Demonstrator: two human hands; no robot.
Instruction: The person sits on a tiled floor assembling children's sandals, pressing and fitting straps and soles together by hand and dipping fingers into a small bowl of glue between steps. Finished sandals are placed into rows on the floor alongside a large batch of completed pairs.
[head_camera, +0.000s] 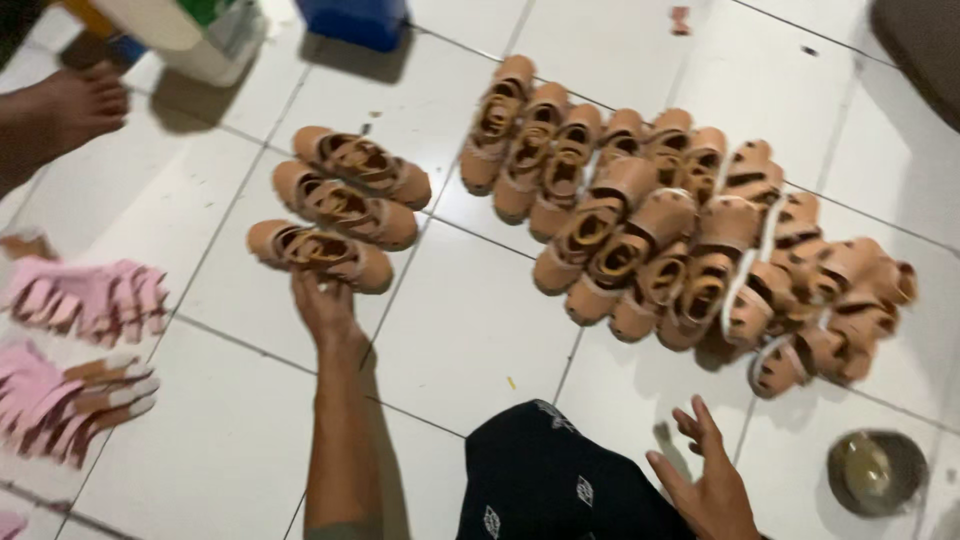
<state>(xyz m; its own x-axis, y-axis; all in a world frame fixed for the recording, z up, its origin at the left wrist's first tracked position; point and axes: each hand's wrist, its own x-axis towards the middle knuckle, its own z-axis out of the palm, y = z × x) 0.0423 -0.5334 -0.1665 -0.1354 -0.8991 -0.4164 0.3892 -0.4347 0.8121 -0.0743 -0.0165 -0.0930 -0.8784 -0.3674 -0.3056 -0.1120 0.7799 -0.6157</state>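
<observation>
Three tan strapped sandals lie in a row on the white tiled floor. My left hand (322, 300) reaches out and touches the nearest tan sandal (320, 252), fingers on its near edge. The two others (345, 205) (362, 165) lie beyond it. A big cluster of the same tan sandals (680, 245) is spread out at centre right. My right hand (705, 480) hovers low at the bottom, fingers apart, holding nothing, short of that cluster. My knee in dark patterned cloth (555, 480) shows between the arms.
Pink sandal pieces (85, 300) and more pink and tan ones (70, 400) lie at the left. Another person's bare foot (70, 105) is at top left. A blue box (352, 20), a white container (195, 35) and a round metal bowl (875, 472) stand around.
</observation>
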